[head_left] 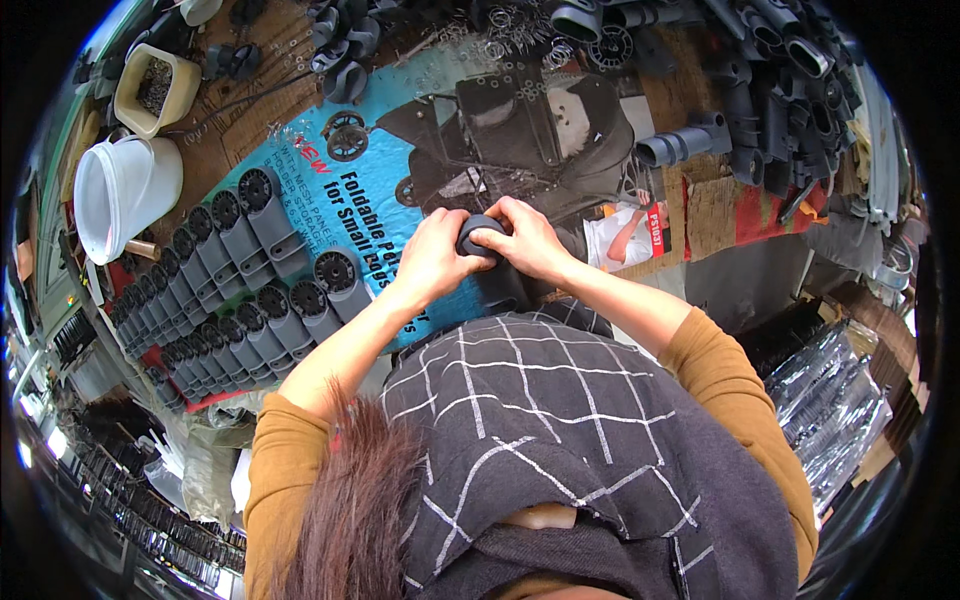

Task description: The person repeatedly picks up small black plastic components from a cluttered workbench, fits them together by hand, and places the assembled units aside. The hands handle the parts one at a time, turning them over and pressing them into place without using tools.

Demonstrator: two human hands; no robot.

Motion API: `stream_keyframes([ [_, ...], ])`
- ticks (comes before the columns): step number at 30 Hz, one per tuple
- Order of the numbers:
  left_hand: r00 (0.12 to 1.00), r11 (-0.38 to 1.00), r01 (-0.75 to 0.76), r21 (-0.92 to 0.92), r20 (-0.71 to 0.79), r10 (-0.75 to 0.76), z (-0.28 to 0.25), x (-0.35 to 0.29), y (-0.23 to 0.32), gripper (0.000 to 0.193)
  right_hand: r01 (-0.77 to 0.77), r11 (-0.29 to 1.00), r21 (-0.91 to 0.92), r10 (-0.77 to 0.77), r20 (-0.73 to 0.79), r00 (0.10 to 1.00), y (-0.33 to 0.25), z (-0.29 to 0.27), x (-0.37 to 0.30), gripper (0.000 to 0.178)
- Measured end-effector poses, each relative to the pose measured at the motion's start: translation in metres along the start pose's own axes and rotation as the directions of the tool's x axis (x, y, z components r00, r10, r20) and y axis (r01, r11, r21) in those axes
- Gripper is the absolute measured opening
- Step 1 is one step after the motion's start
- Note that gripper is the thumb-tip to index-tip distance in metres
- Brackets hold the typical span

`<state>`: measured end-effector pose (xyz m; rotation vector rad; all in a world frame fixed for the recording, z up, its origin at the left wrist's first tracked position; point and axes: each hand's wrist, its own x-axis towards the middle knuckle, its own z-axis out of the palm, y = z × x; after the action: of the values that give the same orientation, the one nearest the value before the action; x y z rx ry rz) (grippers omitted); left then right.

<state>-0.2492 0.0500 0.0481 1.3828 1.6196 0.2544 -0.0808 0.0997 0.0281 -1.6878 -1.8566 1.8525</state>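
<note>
Between my two hands, near the table's front edge, stands a dark plastic part with a rounded top point(481, 232). My left hand point(436, 258) closes round its left side, thumb pointing inward. On the other side my right hand point(532, 240) grips it, the thumb lying across the top. Its lower end runs down toward my apron and is partly hidden. Left of my hands, rows of grey plastic housings point(270, 232) with round black discs at one end lie side by side. A loose black spoked disc point(346, 136) rests farther back on the printed blue sheet point(395, 185).
A white bucket point(128, 195) and a cream tub point(155, 92) of small metal pieces stand at the left. Loose springs point(512, 45) and washers lie at the back. Dark plastic tubes point(785, 100) pile up at the back right, with one grey tubular fitting point(686, 142) nearer.
</note>
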Motion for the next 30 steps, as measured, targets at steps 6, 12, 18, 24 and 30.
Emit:
stream_keyframes([
  [6,0.968,0.99,0.077,-0.122,-0.228,-0.103,-0.018,0.001,0.013,0.065,0.197,0.979,-0.06,-0.206,-0.259,0.944,-0.016,0.002,-0.027,0.078],
  [12,0.811,0.719,-0.456,-0.525,-0.579,0.092,-0.041,-0.001,0.04,0.072,0.305,0.905,0.295,-0.242,-0.231,0.942,-0.053,-0.007,-0.066,0.057],
  [18,0.84,0.778,-0.339,-0.529,-0.542,-0.002,-0.042,-0.008,0.056,0.086,0.087,0.789,0.608,-0.143,0.044,0.989,-0.068,-0.008,-0.08,0.046],
  [24,0.99,0.138,0.035,-0.99,0.016,-0.137,-0.05,-0.015,0.065,0.07,0.232,0.912,0.339,-0.206,-0.11,0.972,-0.063,-0.012,-0.088,0.052],
  [30,0.918,0.286,-0.256,-0.923,-0.325,-0.229,-0.031,-0.008,0.061,0.052,0.281,0.927,0.247,-0.229,-0.22,0.948,-0.075,-0.017,-0.089,0.057],
])
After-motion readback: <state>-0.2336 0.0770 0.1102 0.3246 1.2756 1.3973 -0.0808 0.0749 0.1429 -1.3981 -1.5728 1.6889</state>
